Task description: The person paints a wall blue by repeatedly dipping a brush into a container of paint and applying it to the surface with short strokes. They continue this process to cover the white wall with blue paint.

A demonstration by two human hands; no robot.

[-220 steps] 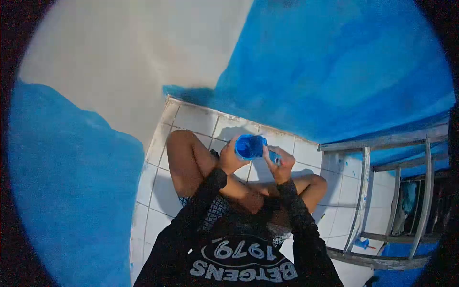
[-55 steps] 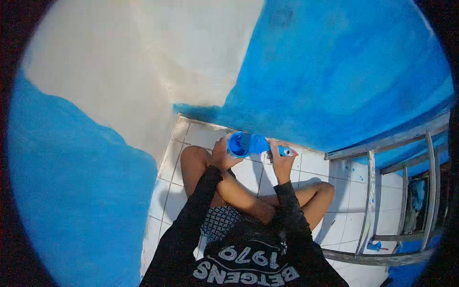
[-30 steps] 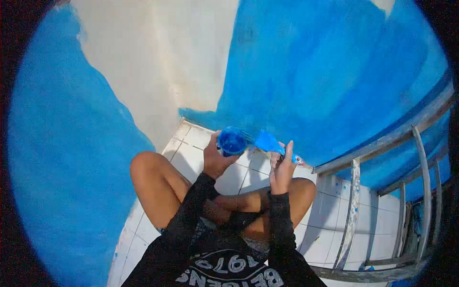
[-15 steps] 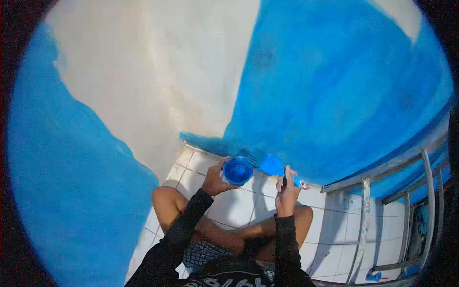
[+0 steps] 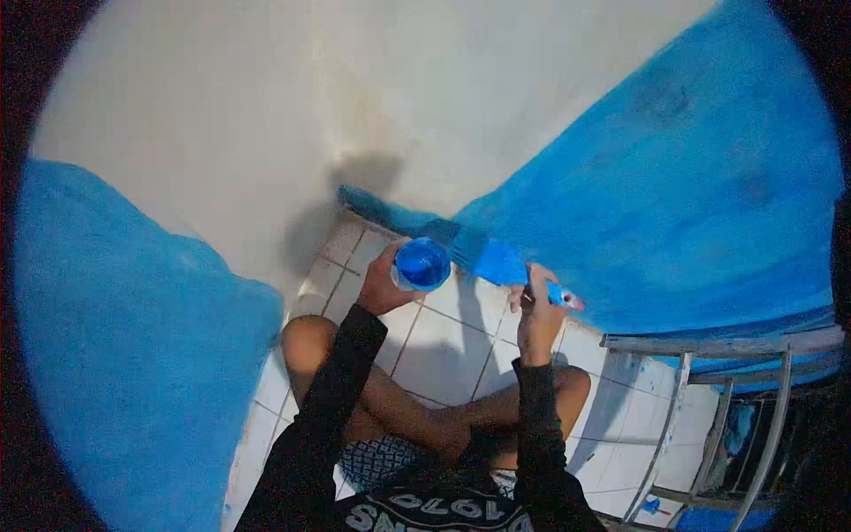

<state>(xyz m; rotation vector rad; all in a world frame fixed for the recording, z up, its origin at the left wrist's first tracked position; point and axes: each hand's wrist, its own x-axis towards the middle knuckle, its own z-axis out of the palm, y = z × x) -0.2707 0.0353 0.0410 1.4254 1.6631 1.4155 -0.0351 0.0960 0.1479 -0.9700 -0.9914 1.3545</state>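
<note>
Paint cup: mid-frame, a little above centre, this small cup is held mouth up, I'd guess so the blue paint inside stays put.
Left hand: the left hand has its fingers clamped round the cup's left side, which leaves the opening clear.
Brush: just right of the cup, the wide paintbrush points its blue-coated bristles toward the upper left; whether they touch the wall behind I can't tell.
Right hand: the right hand has its fingers closed on the brush near the handle, probably to keep them off the wet end.
Cup and brush together: they sit close but apart, a handy spacing for dipping, by my reckoning.
Crossed legs: the legs, folded at lower centre on the white tiled floor, seem to bring both hands low, near the wall's foot.
Walls: blue wall paint fills the right, more the left, with pale bare wall above and between.
Ladder: a wooden ladder stands at lower right, well apart from the hands.
</note>
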